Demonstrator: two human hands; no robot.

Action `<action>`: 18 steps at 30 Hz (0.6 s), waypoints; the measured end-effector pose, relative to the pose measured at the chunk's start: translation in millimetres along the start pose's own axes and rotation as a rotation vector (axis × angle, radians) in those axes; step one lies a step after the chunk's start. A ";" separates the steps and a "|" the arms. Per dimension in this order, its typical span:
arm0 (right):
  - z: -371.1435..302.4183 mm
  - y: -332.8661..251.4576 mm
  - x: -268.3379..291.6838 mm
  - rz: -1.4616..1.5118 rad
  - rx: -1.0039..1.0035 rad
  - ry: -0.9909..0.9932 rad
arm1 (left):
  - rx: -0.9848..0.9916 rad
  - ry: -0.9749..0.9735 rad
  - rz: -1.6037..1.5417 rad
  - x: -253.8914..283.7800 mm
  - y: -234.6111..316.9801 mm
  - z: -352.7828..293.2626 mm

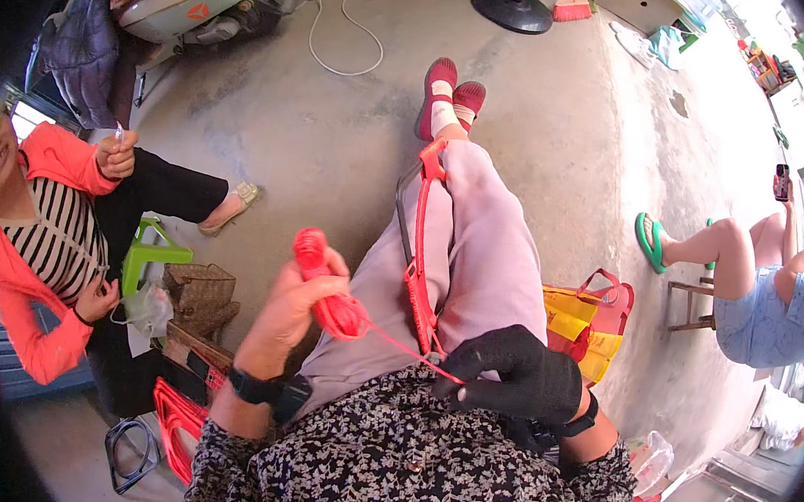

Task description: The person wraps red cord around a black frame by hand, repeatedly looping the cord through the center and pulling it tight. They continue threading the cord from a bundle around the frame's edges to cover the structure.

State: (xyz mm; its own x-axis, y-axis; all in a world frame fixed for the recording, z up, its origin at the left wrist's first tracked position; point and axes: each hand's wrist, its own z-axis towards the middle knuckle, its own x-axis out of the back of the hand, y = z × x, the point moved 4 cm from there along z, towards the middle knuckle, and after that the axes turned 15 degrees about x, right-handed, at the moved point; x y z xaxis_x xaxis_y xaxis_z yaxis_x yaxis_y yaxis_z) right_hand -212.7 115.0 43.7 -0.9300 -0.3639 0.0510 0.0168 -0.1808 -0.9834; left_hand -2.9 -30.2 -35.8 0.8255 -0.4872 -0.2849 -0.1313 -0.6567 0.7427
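Fingers [323,288] (left, bare) tight around red cord [341,318]

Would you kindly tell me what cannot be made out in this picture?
In the head view:
Middle of the red cord bundle: hidden by the left hand.
Thin red strand: its end hidden by the gloved right hand.
Person in blue: head cut off by the rim.
Phone: details too small.

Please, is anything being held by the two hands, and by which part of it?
The left hand holds a red cord bundle around its middle. The gloved right hand holds the thin strand running from it, at the fingertips.
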 end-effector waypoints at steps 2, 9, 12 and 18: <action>-5.7 -1.0 -4.9 0.131 -0.125 -0.007 | -0.013 0.028 0.071 -15.6 -8.4 13.3; -12.3 -21.3 -9.7 0.215 -0.207 0.080 | -0.190 0.146 0.512 -70.3 -7.7 30.3; -17.2 -23.5 -14.7 0.278 -0.366 0.104 | -0.307 0.293 0.599 -68.5 -5.5 31.2; 14.2 -15.5 60.4 0.056 -0.173 0.729 | -0.053 0.035 0.031 -25.7 11.9 22.7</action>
State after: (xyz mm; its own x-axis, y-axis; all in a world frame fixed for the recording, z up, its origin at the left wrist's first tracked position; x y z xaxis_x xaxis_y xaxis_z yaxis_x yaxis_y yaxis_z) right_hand -263.8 82.8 64.5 -0.9381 0.3396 -0.0687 0.0689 -0.0113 -0.9976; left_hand -38.2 -38.5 -33.4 0.8402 -0.4861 -0.2402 -0.1290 -0.6095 0.7823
